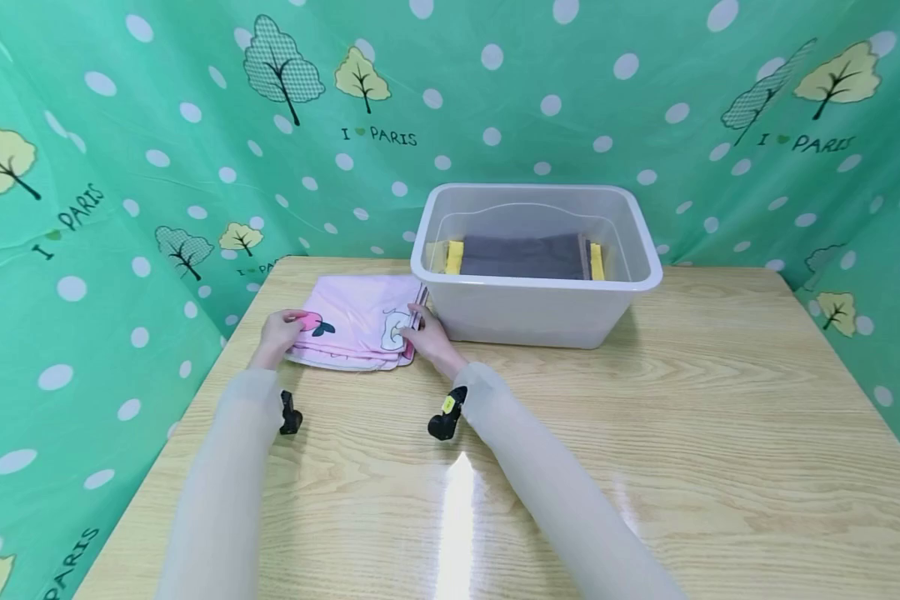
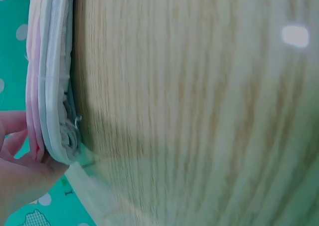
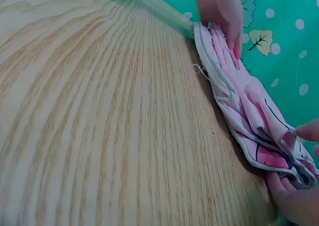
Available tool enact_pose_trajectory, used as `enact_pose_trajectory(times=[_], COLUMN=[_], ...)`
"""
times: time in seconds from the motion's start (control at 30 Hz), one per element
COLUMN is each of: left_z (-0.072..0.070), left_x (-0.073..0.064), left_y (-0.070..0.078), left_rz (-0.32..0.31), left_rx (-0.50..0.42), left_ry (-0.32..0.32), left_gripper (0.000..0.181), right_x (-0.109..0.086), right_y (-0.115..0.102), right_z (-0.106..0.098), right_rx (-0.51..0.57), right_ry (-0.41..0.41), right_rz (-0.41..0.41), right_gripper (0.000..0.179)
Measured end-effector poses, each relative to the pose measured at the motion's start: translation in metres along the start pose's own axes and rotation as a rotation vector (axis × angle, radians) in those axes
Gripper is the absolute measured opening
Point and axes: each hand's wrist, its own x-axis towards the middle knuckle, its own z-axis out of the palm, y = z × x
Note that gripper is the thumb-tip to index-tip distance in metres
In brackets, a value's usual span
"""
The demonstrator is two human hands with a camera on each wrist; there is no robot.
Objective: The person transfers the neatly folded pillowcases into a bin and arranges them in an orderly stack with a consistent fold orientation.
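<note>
A folded pink cloth with pale edging and printed figures lies at the far left of the table. At its left edge my left hand grips the layers; in the left wrist view that hand has fingers on both sides of the stacked folds. My right hand holds the right edge, beside a plastic bin. Seen from the right wrist, the thumb is above the cloth and the other fingers of the right hand reach under its corner.
The translucent white bin stands at the back of the wooden table, just right of the cloth. Inside lies a folded dark grey cloth, with a yellow item showing at its left. A green printed curtain hangs behind.
</note>
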Motion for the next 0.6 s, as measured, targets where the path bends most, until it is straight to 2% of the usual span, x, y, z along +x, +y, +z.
enact_pose_trajectory(times=[0.17, 0.33, 0.47, 0.6], left_z=[-0.006, -0.015, -0.021, -0.025], left_x=[-0.007, -0.007, -0.006, -0.008], left_y=[-0.004, -0.013, -0.020, -0.023], left_rz=[0.008, 0.012, -0.023, -0.048], left_rx=[-0.006, -0.009, -0.048, -0.095], left_ry=[-0.047, -0.143, -0.223, -0.243], left_gripper=[0.037, 0.042, 0.046, 0.049], right_x=[-0.002, -0.006, -0.008, -0.011], right_y=[0.002, 0.002, 0.002, 0.001], right_z=[-0.001, -0.001, 0.000, 0.000], right_rx=[-0.025, -0.027, -0.027, -0.001], right_ry=[-0.030, -0.070, -0.087, -0.092], right_rz=[-0.008, 0.008, 0.029, 0.055], right_gripper=[0.049, 0.048, 0.050, 0.051])
